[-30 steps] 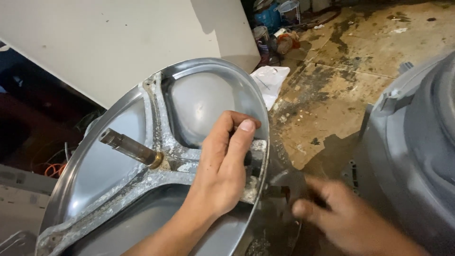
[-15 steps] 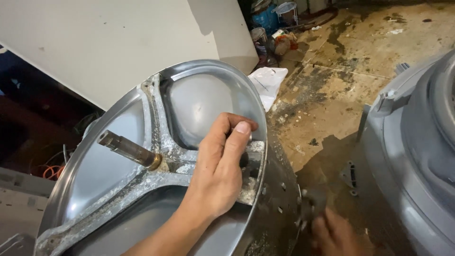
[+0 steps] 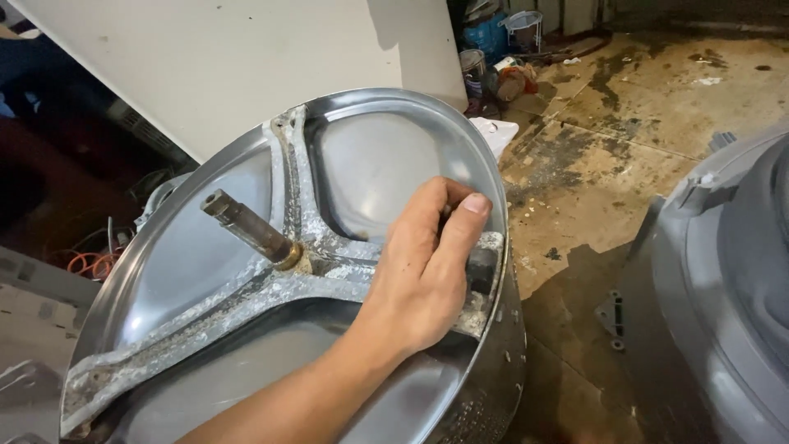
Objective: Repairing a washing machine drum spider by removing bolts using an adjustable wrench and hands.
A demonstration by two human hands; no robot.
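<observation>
Fingers [image 3: 436,215] of our left hand [image 3: 419,279] curl tight around one arm of the corroded three-armed bracket [image 3: 271,289] on the back of the steel washer drum [image 3: 370,156], just right of the rusty shaft [image 3: 246,228] at its hub. We judge that this grip props the drum, which stands tilted on its edge. Right of the drum sits a grey plastic tub [image 3: 723,288] on the stained concrete floor [image 3: 608,140]; our right hand is out of view.

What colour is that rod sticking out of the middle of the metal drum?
The shaft is dull brownish grey, with a brassy ring at its base; the head view shows it best.
</observation>
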